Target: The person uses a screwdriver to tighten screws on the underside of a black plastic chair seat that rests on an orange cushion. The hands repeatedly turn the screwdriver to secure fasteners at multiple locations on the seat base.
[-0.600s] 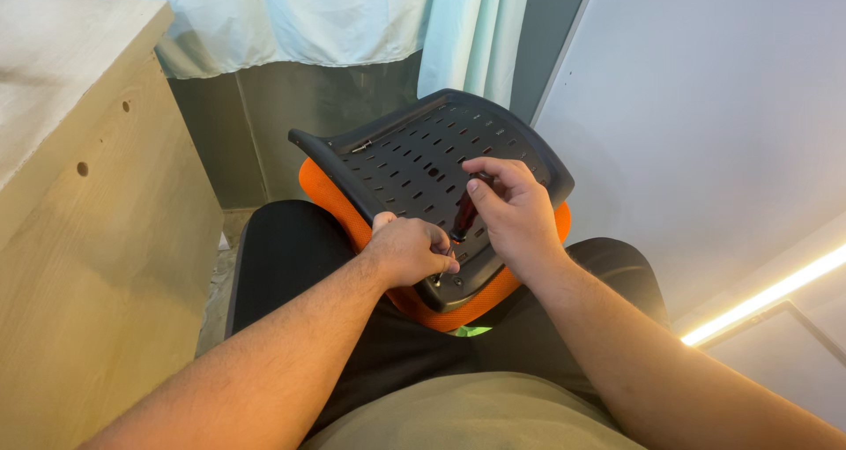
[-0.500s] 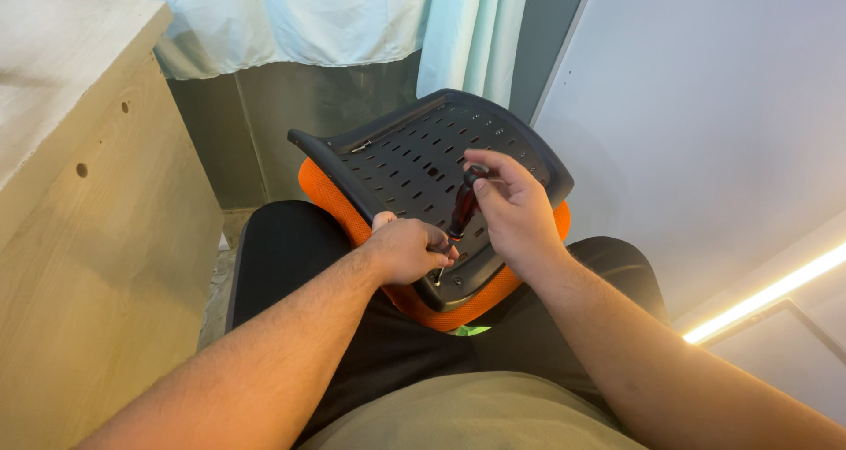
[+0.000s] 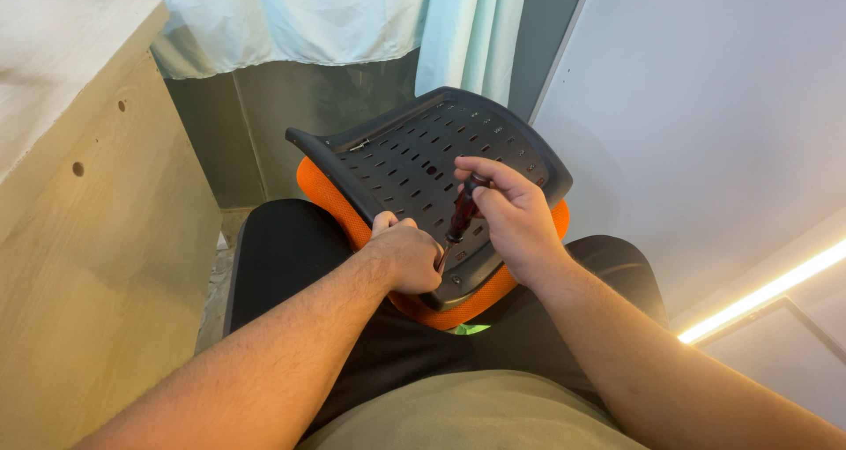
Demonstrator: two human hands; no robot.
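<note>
A black slotted plastic chair panel (image 3: 414,163) with an orange mesh cushion (image 3: 330,194) under it rests on my lap. My right hand (image 3: 515,216) grips a screwdriver (image 3: 460,212) with a dark red handle, held upright with its tip down near the panel's near edge. My left hand (image 3: 405,254) is closed at the tip of the screwdriver, pressing on the panel's near edge. What the left fingers pinch is hidden.
A light wooden cabinet (image 3: 79,221) with small holes stands at my left. Pale curtains (image 3: 352,18) hang behind the panel. A white wall (image 3: 705,124) rises at the right, with a lit strip (image 3: 767,291) low down.
My right hand has shifted slightly on the screwdriver handle, turning it. The left hand and the panel have stayed in place.
</note>
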